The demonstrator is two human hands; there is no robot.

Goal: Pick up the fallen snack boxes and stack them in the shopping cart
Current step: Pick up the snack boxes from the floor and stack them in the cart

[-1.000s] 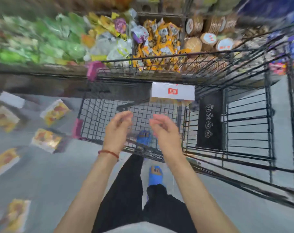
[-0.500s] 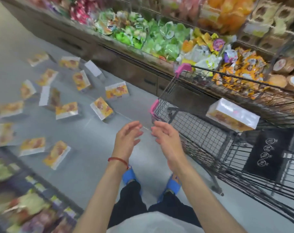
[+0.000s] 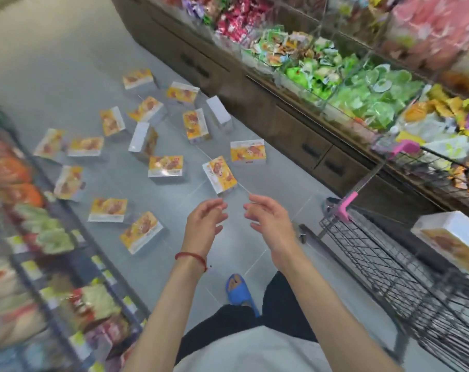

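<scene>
Left hand point(image 3: 205, 224) and right hand point(image 3: 268, 221) both hang loose-fingered, holding nothing, just left of the black wire shopping cart point(image 3: 375, 264), which runs off frame. Yellow-and-white cardboard snack boxes point(image 3: 219, 175) litter the grey floor point(image 3: 66, 63) further left; one more box point(image 3: 450, 242) sits inside the cart, pretty blurry.

Head view. The left hand point(image 3: 205, 224) and right hand point(image 3: 268, 221) hover apart, palms facing, fingers point(image 3: 217, 208) loosely curved and holding nothing. Yellow snack boxes point(image 3: 219, 173) lie scattered over the grey floor point(image 3: 66, 76) ahead. At right, the wire shopping cart point(image 3: 375, 259) stands beside the sweets shelf point(image 3: 362, 89); a single box point(image 3: 448, 240) rests in it.
</scene>
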